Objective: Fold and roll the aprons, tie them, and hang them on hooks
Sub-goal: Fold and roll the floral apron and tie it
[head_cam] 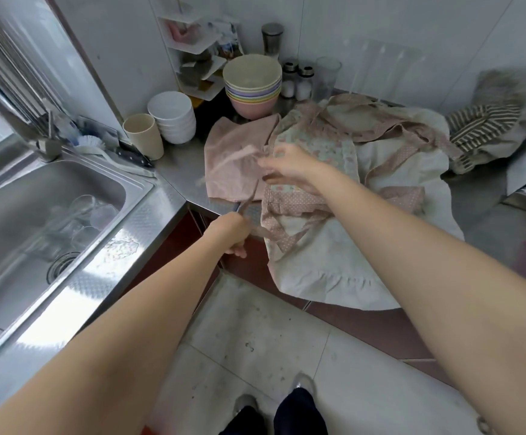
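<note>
Both forearms reach from the camera over the steel counter [174, 161], where the aprons [343, 196] lie heaped, their cream hem overhanging the edge. Clear glasses lie in the sink [36, 196]. Left hand [232, 232] grips a pink strap [274, 235]; right hand [290, 163], blurred, pinches pink fabric.

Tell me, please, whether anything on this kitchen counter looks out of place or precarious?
Yes: the cream apron hangs well over the counter edge toward the floor, so it might slide off. A knife also lies loose by the sink, next to the beige cup.
</note>
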Motion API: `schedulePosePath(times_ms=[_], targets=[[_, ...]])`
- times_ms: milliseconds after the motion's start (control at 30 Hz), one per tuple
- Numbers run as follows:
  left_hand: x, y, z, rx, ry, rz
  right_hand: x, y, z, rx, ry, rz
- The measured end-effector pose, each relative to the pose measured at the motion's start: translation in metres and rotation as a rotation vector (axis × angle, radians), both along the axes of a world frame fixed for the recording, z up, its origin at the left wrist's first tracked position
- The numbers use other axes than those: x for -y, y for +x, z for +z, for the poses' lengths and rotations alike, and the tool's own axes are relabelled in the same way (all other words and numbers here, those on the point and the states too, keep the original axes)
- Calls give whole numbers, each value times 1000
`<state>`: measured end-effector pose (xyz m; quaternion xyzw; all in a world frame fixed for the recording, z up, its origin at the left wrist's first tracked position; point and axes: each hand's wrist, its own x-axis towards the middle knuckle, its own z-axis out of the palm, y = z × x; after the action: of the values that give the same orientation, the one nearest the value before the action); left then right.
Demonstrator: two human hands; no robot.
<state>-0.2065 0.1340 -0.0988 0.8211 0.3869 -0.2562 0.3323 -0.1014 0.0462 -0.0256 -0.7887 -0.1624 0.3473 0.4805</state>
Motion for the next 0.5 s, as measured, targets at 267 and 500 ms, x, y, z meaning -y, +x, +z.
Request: schedulePosePath(times_ms=[267,500], targets=[[52,-21,-14,192,528,-1052,100,-37,-85,307,-789,492],[69,-12,-50,-2,648,-1229,160,-58,-115,380,-1095,492]])
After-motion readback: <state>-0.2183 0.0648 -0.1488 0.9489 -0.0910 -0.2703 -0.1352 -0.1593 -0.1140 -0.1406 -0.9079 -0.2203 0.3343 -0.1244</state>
